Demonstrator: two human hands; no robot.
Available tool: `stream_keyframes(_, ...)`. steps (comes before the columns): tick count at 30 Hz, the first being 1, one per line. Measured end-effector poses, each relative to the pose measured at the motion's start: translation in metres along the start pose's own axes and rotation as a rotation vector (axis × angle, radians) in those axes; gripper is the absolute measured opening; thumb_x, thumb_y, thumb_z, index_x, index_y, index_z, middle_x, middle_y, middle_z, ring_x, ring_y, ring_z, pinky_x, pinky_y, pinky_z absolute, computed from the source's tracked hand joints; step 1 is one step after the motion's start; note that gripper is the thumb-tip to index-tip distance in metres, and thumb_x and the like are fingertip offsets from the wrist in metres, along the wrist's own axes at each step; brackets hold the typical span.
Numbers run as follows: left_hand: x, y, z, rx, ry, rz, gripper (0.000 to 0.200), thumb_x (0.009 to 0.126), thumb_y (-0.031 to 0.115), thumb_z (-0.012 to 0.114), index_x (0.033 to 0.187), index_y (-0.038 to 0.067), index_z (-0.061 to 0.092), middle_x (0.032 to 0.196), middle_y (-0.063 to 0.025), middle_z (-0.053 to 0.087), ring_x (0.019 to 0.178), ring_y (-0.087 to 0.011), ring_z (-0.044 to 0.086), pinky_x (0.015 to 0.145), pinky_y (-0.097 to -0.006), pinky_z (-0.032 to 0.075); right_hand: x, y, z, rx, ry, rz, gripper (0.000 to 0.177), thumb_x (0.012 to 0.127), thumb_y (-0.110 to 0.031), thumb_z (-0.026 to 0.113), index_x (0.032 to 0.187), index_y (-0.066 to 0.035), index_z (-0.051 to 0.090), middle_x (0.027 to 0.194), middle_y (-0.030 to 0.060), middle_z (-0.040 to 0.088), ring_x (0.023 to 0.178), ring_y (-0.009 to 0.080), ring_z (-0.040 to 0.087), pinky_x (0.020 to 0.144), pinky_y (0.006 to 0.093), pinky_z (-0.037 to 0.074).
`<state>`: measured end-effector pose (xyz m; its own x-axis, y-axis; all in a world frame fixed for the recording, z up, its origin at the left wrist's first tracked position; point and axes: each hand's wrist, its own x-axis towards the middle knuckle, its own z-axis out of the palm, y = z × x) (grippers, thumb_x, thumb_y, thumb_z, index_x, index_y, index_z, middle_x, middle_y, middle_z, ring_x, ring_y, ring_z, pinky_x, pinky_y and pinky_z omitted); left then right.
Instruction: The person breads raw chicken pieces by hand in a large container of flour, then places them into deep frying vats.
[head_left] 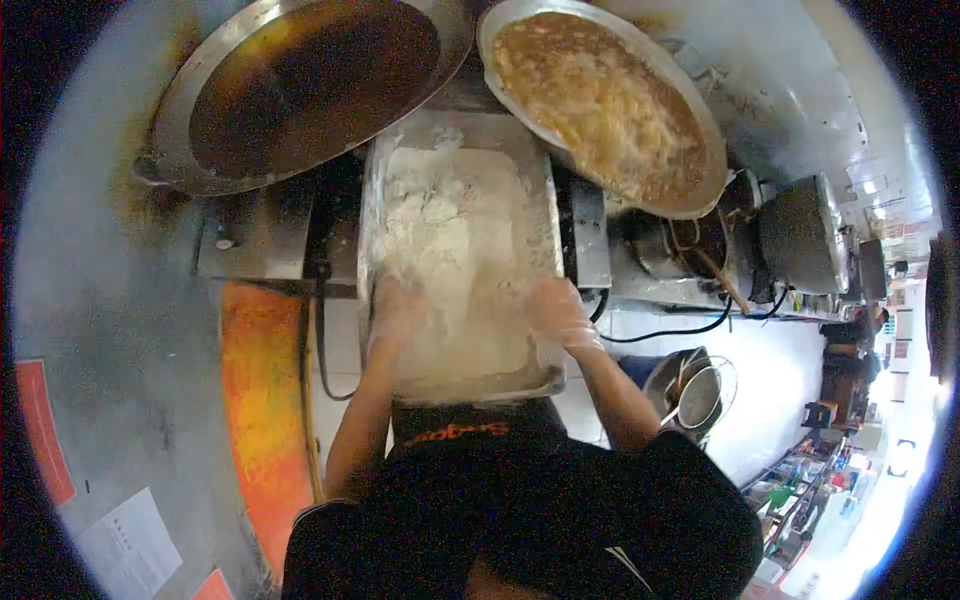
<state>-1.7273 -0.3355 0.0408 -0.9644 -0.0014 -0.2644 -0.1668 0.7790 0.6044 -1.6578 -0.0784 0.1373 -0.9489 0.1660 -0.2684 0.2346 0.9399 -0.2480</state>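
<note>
A deep metal tray [553,220] of white flour [440,240] sits in front of my body. My left hand [400,305], in a clear plastic glove, is at the flour along the tray's left side. Over the right side, close to the rim, is my right hand [560,308], also in a clear glove. Motion smears the fingers of both hands, so their shape and anything in them cannot be made out. The flour is heaped and lumpy toward the upper left and smoother nearer to me.
A wide pan of dark oil [310,90] stands beyond the tray at left. Another pan [610,100], at right, holds bubbling oil with pale food in it. Pots [665,245] line the right counter. Below them, a strainer [700,398] rests over a container. Black cables hang nearby.
</note>
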Motion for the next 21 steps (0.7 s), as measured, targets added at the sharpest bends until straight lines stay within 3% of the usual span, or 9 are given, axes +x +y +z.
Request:
stream_keyframes(3, -0.017, 0.015, 0.028, 0.392, 0.071, 0.179, 0.057, 0.093, 0.043, 0.046, 0.132, 0.002, 0.049, 0.136, -0.0236, 0.047, 0.128, -0.0362, 0.044, 0.109, -0.0467, 0.031, -0.018, -0.012, -0.088, 0.116, -0.048, -0.34, 0.019, 0.082, -0.02, 0.059, 0.086, -0.004, 0.068, 0.085, 0.0138, 0.068, 0.077, 0.0268, 0.066, 0.069, 0.0363, 0.053)
stream_keyframes(6, -0.017, 0.036, 0.035, 0.534, -0.218, 0.267, 0.051, 0.094, 0.038, 0.045, 0.13, 0.002, 0.05, 0.132, -0.0239, 0.049, 0.125, -0.0359, 0.045, 0.108, -0.047, 0.033, -0.04, -0.025, -0.191, 1.071, -0.017, -0.146, 0.018, 0.09, -0.02, 0.06, 0.095, -0.005, 0.069, 0.09, 0.004, 0.069, 0.08, 0.0127, 0.062, 0.069, 0.0291, 0.052)
stream_keyframes(7, -0.019, 0.039, 0.035, 0.534, -0.475, 0.306, 0.048, 0.095, 0.034, 0.044, 0.13, 0.002, 0.049, 0.132, -0.0232, 0.049, 0.123, -0.0368, 0.046, 0.106, -0.0462, 0.035, -0.035, -0.017, -0.221, 1.012, -0.012, -0.258, 0.017, 0.09, -0.018, 0.06, 0.095, -0.004, 0.068, 0.092, 0.0048, 0.069, 0.081, 0.013, 0.063, 0.07, 0.0283, 0.052)
stream_keyframes(9, -0.018, 0.04, 0.052, 0.601, -0.516, 0.328, 0.047, 0.095, 0.033, 0.045, 0.129, 0.002, 0.05, 0.129, -0.0222, 0.051, 0.12, -0.0362, 0.048, 0.104, -0.0467, 0.037, -0.022, -0.001, -0.272, 0.834, 0.044, -0.278, 0.017, 0.09, -0.015, 0.057, 0.099, -0.004, 0.066, 0.094, 0.0064, 0.068, 0.082, 0.0153, 0.065, 0.072, 0.0272, 0.053)
stream_keyframes(12, -0.002, 0.024, 0.079, 0.638, -0.321, 0.286, 0.045, 0.094, 0.033, 0.046, 0.128, 0.003, 0.051, 0.124, -0.0207, 0.054, 0.116, -0.0354, 0.051, 0.101, -0.0474, 0.04, 0.028, 0.044, -0.314, 0.822, 0.118, 0.037, 0.019, 0.086, -0.012, 0.061, 0.103, -0.006, 0.066, 0.088, 0.0088, 0.069, 0.082, 0.0198, 0.068, 0.07, 0.0299, 0.055)
stream_keyframes(13, 0.005, 0.014, 0.089, 0.639, -0.258, 0.271, 0.045, 0.094, 0.032, 0.047, 0.128, 0.003, 0.051, 0.123, -0.0203, 0.055, 0.115, -0.0351, 0.052, 0.1, -0.0476, 0.041, 0.057, 0.074, -0.316, 0.849, 0.154, -0.016, 0.032, 0.09, -0.031, 0.059, 0.098, -0.001, 0.066, 0.082, 0.0087, 0.07, 0.065, 0.0153, 0.064, 0.06, 0.0277, 0.05)
stream_keyframes(16, 0.028, -0.019, 0.114, 0.655, -0.074, 0.275, 0.043, 0.093, 0.031, 0.048, 0.126, 0.004, 0.053, 0.119, -0.0188, 0.058, 0.111, -0.0342, 0.055, 0.096, -0.0484, 0.044, 0.159, 0.148, -0.339, -0.124, 0.164, -0.22, 0.028, 0.092, -0.028, 0.057, 0.098, -0.004, 0.068, 0.084, 0.0064, 0.071, 0.069, 0.0167, 0.066, 0.062, 0.0291, 0.051)
stream_keyframes(19, 0.046, -0.056, 0.143, 0.68, 0.17, 0.358, 0.042, 0.092, 0.031, 0.05, 0.125, 0.004, 0.054, 0.115, -0.0174, 0.061, 0.108, -0.0334, 0.058, 0.093, -0.0491, 0.046, 0.255, 0.211, -0.331, 0.156, -0.106, 0.219, 0.041, 0.079, -0.04, 0.071, 0.099, -0.003, 0.07, 0.087, 0.0108, 0.071, 0.074, 0.0246, 0.067, 0.063, 0.0425, 0.052)
stream_keyframes(21, 0.055, -0.081, 0.163, 0.686, 0.147, 0.355, 0.041, 0.092, 0.03, 0.051, 0.124, 0.005, 0.055, 0.112, -0.0164, 0.063, 0.105, -0.0328, 0.06, 0.091, -0.0496, 0.048, 0.295, 0.254, -0.316, -0.072, -0.129, 0.117, 0.041, 0.078, -0.04, 0.071, 0.097, -0.004, 0.071, 0.088, 0.0109, 0.071, 0.073, 0.0233, 0.066, 0.063, 0.0414, 0.052)
